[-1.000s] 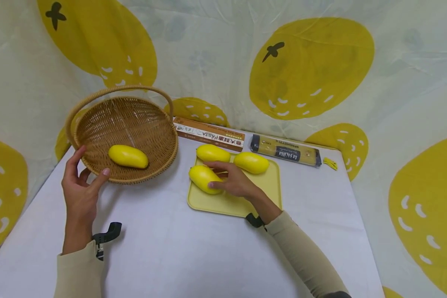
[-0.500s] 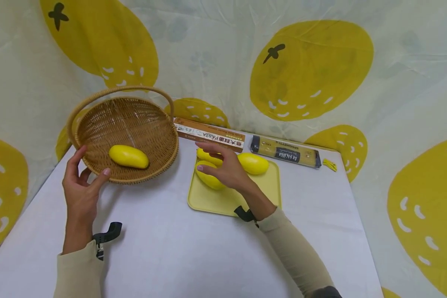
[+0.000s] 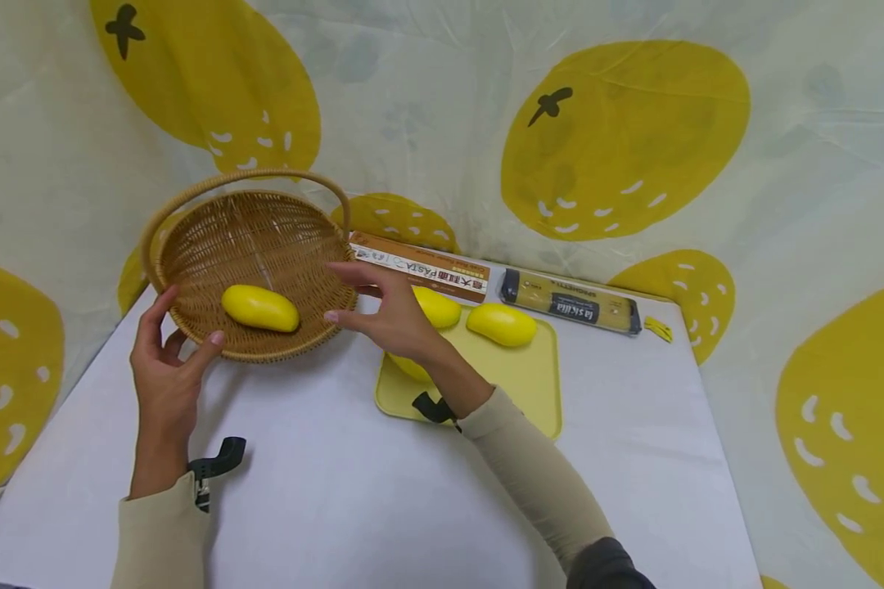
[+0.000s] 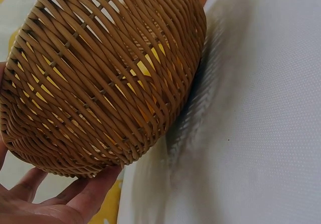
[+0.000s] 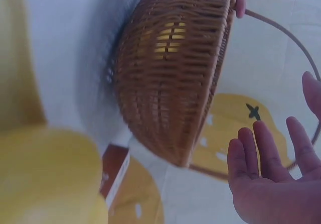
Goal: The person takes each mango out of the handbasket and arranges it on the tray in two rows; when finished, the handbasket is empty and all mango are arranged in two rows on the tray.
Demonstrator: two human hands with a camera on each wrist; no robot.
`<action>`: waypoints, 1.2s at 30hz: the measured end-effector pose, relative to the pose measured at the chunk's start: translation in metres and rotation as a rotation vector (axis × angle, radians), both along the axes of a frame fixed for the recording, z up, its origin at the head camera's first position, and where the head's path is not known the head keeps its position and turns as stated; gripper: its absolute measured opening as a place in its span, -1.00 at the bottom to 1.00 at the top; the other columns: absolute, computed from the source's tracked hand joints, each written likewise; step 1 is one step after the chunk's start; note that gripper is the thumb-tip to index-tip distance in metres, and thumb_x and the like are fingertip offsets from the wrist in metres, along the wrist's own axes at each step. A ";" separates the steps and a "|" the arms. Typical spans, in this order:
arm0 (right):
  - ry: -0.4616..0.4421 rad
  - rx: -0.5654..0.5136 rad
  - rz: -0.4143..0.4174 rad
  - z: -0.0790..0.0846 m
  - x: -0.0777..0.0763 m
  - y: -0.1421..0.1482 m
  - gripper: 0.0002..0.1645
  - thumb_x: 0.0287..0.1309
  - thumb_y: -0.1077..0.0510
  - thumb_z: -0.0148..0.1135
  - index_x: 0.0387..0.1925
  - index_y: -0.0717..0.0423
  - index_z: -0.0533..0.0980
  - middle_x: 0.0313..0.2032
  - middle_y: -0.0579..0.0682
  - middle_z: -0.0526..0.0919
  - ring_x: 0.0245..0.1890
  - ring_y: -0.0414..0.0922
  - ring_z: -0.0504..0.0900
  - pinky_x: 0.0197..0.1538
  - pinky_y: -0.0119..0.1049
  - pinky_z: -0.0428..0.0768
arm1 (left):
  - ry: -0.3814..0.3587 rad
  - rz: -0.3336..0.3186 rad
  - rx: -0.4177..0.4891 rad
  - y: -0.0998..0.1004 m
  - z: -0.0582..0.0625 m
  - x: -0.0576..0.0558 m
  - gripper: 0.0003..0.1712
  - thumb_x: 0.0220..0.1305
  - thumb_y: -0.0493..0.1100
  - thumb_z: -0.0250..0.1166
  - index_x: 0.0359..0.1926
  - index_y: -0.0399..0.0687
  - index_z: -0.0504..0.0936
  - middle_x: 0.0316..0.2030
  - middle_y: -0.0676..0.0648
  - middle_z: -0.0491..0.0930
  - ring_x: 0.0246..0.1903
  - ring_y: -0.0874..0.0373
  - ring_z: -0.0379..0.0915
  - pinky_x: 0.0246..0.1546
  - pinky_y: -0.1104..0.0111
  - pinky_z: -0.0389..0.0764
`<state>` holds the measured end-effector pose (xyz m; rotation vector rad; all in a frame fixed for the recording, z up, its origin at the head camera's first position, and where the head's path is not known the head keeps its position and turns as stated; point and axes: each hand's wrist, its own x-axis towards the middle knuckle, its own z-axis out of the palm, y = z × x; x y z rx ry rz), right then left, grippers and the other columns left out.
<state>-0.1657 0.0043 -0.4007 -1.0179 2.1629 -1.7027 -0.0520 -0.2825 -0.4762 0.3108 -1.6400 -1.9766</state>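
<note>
In the head view, a round wicker basket [image 3: 295,254] with a hoop handle tilts toward me at the left, with one yellow mango [image 3: 260,308] inside. My left hand [image 3: 165,380] holds its near-left rim; the left wrist view shows fingers against the weave [image 4: 100,83]. Nothing is in my right hand [image 3: 398,323], whose thumb and fingers are spread apart and overlap the basket's right rim in the head view. From the right wrist, a gap shows between that hand [image 5: 281,194] and the basket wall. Several more mangoes lie on the yellow tray [image 3: 501,384], one [image 3: 410,368] partly hidden by my right hand.
Behind the tray are a pasta box [image 3: 420,266] and a dark-ended spaghetti packet [image 3: 570,303]. A small yellow item [image 3: 658,329] lies beside the packet. A fruit-printed cloth [image 3: 442,123] hangs along the back of the white table [image 3: 302,491].
My right hand has let go of the front mango on the tray and moved left to the basket's right side. The left hand keeps its hold on the rim.
</note>
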 end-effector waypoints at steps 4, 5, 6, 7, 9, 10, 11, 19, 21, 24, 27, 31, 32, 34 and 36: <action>-0.008 0.049 0.004 -0.003 -0.004 -0.021 -0.27 0.25 0.13 0.55 0.43 -0.03 0.53 0.38 -0.12 0.63 0.37 -0.21 0.56 0.48 -0.31 0.51 | 0.007 -0.006 0.008 0.000 0.000 0.000 -0.04 0.16 -0.62 0.44 0.54 -0.03 0.42 0.61 -0.06 0.21 0.42 -0.13 0.28 0.14 0.57 0.68; -0.013 0.062 0.011 -0.003 -0.004 -0.026 -0.27 0.26 0.12 0.55 0.44 -0.04 0.53 0.39 -0.13 0.62 0.37 -0.21 0.55 0.48 -0.31 0.50 | 0.007 -0.006 0.009 0.000 0.000 0.000 -0.04 0.15 -0.63 0.43 0.54 -0.03 0.42 0.61 -0.07 0.21 0.42 -0.13 0.28 0.14 0.57 0.68; -0.014 0.073 0.015 -0.004 -0.005 -0.031 -0.27 0.27 0.11 0.54 0.44 -0.05 0.52 0.39 -0.14 0.61 0.38 -0.20 0.54 0.48 -0.29 0.50 | 0.008 -0.005 0.010 0.000 0.000 0.000 -0.04 0.15 -0.63 0.44 0.54 -0.03 0.42 0.61 -0.07 0.21 0.42 -0.13 0.29 0.14 0.56 0.68; -0.016 0.084 0.019 -0.004 -0.006 -0.036 -0.27 0.28 0.10 0.54 0.45 -0.05 0.51 0.39 -0.14 0.61 0.38 -0.21 0.54 0.48 -0.28 0.50 | 0.009 -0.005 0.012 0.000 0.000 0.000 -0.04 0.15 -0.62 0.44 0.53 -0.04 0.42 0.60 -0.07 0.21 0.42 -0.13 0.29 0.13 0.55 0.69; -0.018 0.102 0.030 -0.006 -0.008 -0.044 -0.26 0.29 0.08 0.53 0.46 -0.07 0.50 0.40 -0.14 0.60 0.40 -0.18 0.53 0.47 -0.30 0.51 | 0.008 -0.006 0.011 0.000 0.000 0.000 -0.04 0.15 -0.62 0.44 0.54 -0.04 0.42 0.60 -0.07 0.21 0.42 -0.13 0.29 0.12 0.55 0.69; -0.018 0.114 0.034 -0.006 -0.009 -0.049 -0.26 0.29 0.08 0.52 0.47 -0.07 0.50 0.40 -0.14 0.59 0.40 -0.18 0.53 0.46 -0.31 0.51 | 0.005 -0.006 0.010 -0.001 0.000 0.000 -0.04 0.15 -0.62 0.45 0.54 -0.03 0.42 0.60 -0.07 0.21 0.43 -0.14 0.29 0.12 0.55 0.69; -0.018 0.125 0.037 -0.005 -0.010 -0.053 -0.25 0.29 0.07 0.52 0.47 -0.09 0.49 0.41 -0.14 0.59 0.41 -0.18 0.53 0.44 -0.34 0.51 | 0.002 -0.005 0.008 -0.001 0.000 0.000 -0.04 0.15 -0.61 0.45 0.54 -0.02 0.42 0.60 -0.06 0.21 0.43 -0.14 0.28 0.12 0.55 0.69; -0.002 0.232 0.042 -0.013 -0.018 -0.088 -0.24 0.25 0.04 0.56 0.45 -0.17 0.51 0.44 -0.21 0.55 0.40 -0.19 0.53 0.39 -0.47 0.50 | -0.015 -0.006 -0.010 0.000 0.000 0.000 -0.05 0.18 -0.57 0.46 0.55 0.00 0.41 0.60 -0.03 0.22 0.47 -0.18 0.24 0.15 0.57 0.67; -0.006 0.267 0.040 -0.013 -0.019 -0.095 -0.24 0.25 0.02 0.56 0.45 -0.21 0.51 0.44 -0.22 0.55 0.40 -0.19 0.53 0.39 -0.46 0.52 | -0.014 -0.006 -0.016 0.001 0.000 0.000 -0.05 0.18 -0.57 0.45 0.55 0.00 0.41 0.60 -0.03 0.22 0.47 -0.18 0.24 0.15 0.57 0.67; -0.014 0.305 0.042 -0.015 -0.022 -0.104 -0.24 0.25 0.02 0.56 0.45 -0.24 0.51 0.44 -0.21 0.56 0.42 -0.16 0.54 0.41 -0.39 0.54 | -0.012 -0.009 -0.015 0.001 0.000 0.000 -0.05 0.19 -0.58 0.45 0.55 0.00 0.41 0.60 -0.03 0.22 0.47 -0.18 0.25 0.14 0.57 0.68; -0.023 0.340 0.035 -0.016 -0.025 -0.112 -0.23 0.25 0.01 0.56 0.46 -0.24 0.50 0.43 -0.19 0.57 0.43 -0.13 0.54 0.42 -0.36 0.55 | -0.016 -0.010 -0.009 0.001 0.001 0.000 -0.06 0.20 -0.58 0.44 0.55 0.01 0.41 0.60 -0.02 0.22 0.48 -0.17 0.24 0.15 0.57 0.67; -0.076 0.386 0.016 -0.018 -0.028 -0.123 -0.22 0.22 0.01 0.58 0.45 -0.30 0.51 0.43 -0.15 0.57 0.43 -0.15 0.53 0.40 -0.34 0.57 | -0.019 -0.004 0.000 0.002 0.002 0.000 -0.06 0.20 -0.59 0.43 0.55 0.00 0.41 0.60 -0.02 0.22 0.50 -0.17 0.22 0.18 0.57 0.65; -0.097 0.397 0.009 -0.018 -0.029 -0.126 -0.22 0.21 0.01 0.58 0.44 -0.33 0.51 0.43 -0.16 0.57 0.43 -0.18 0.53 0.41 -0.33 0.57 | -0.020 -0.003 0.003 0.002 0.002 0.000 -0.06 0.20 -0.58 0.43 0.55 0.00 0.40 0.60 -0.02 0.22 0.50 -0.17 0.22 0.18 0.57 0.65; -0.126 0.415 -0.003 -0.019 -0.031 -0.131 -0.22 0.20 0.03 0.59 0.43 -0.35 0.52 0.43 -0.15 0.58 0.42 -0.20 0.52 0.41 -0.30 0.57 | -0.022 -0.003 0.007 0.002 0.002 0.000 -0.06 0.20 -0.58 0.43 0.55 -0.01 0.40 0.61 -0.02 0.21 0.50 -0.16 0.22 0.19 0.57 0.65; -0.150 0.432 -0.018 -0.020 -0.031 -0.135 -0.22 0.19 0.05 0.59 0.42 -0.36 0.53 0.41 -0.15 0.59 0.41 -0.21 0.53 0.42 -0.27 0.57 | -0.026 -0.003 0.008 0.003 0.002 0.000 -0.06 0.20 -0.57 0.44 0.55 0.00 0.40 0.61 -0.02 0.21 0.49 -0.15 0.22 0.19 0.57 0.65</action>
